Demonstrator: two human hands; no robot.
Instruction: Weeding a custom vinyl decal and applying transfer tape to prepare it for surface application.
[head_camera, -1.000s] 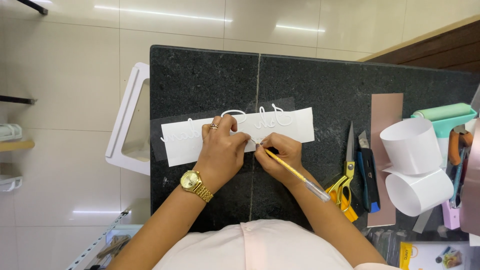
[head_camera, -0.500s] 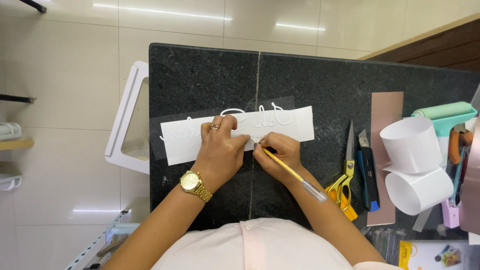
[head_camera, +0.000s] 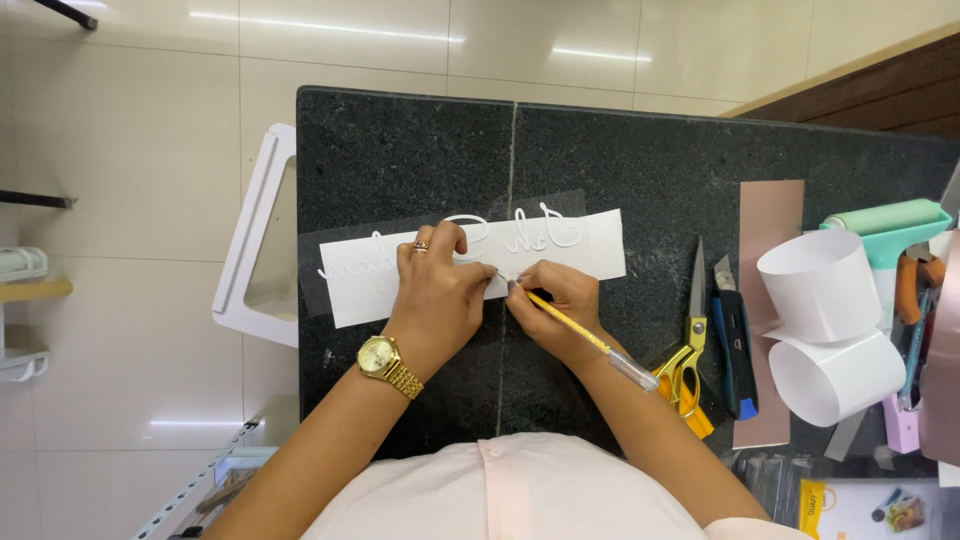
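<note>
- Nearest, right hand (head_camera: 560, 305) closed around a yellow-handled pointed tool (head_camera: 575, 330), tip set down on the white strip (head_camera: 600, 250) near the tabletop's (head_camera: 400, 150) middle seam.
- Beside it, left hand (head_camera: 440, 290) pressed flat on the strip, fingers spread and gripping nothing, pinning the sheet; gold watch (head_camera: 385, 362) on that wrist, ring on one finger.
- One white strip, lying crosswise at mid-tabletop, under a clear film; raised white script letters (head_camera: 545, 228) showing at both ends.
- Judged partway along: letters at the far side of the strip look cleared, the stretch under the hands seemingly in hand; how much remains hidden by the fingers, cannot tell.
- Toward the right edge: one pair of yellow-handled scissors (head_camera: 690, 340), one dark utility knife (head_camera: 735, 345), two white paper rolls (head_camera: 825, 330).
- Farthest right: one green roller (head_camera: 885, 220), one copper-coloured sheet (head_camera: 770, 215).
</note>
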